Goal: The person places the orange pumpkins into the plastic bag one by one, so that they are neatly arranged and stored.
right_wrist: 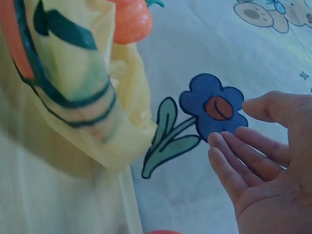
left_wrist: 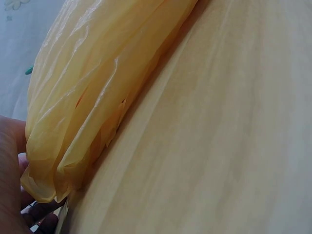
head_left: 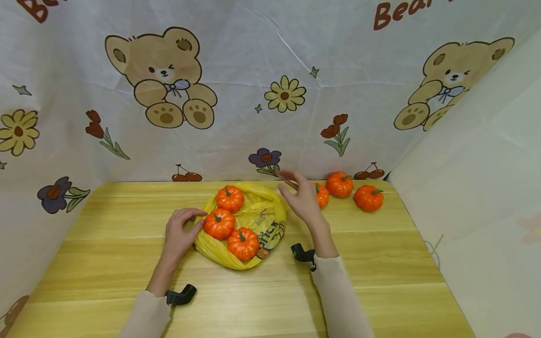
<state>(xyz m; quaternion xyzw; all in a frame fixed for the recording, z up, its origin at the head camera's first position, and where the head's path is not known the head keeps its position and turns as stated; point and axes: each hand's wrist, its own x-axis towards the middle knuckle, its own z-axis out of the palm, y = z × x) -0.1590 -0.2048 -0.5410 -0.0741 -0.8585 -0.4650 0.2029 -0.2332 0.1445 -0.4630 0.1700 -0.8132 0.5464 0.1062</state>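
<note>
A yellow plastic bag (head_left: 276, 206) with dark print lies spread wide on the table. Three small orange pumpkins with green stems sit in it: one at the back (head_left: 230, 198), one at the left (head_left: 220, 224), one in front (head_left: 243, 244). At the bag's left rim, my left hand (head_left: 179, 232) holds the edge between thumb and fingers; in the left wrist view the folded yellow film (left_wrist: 92, 107) partly covers the fingertips. My right hand (head_left: 302, 197) hovers just off the bag's right side, holding nothing, its fingers (right_wrist: 253, 156) loosely bent in the right wrist view.
To the right of my right hand are three more pumpkins: one partly hidden behind the hand (head_left: 322, 195), one at the back (head_left: 339, 184) and one further right (head_left: 368, 198). A printed cloth (head_left: 236, 117) hangs behind the wooden table (head_left: 262, 305). Each wrist wears a black camera (head_left: 181, 295).
</note>
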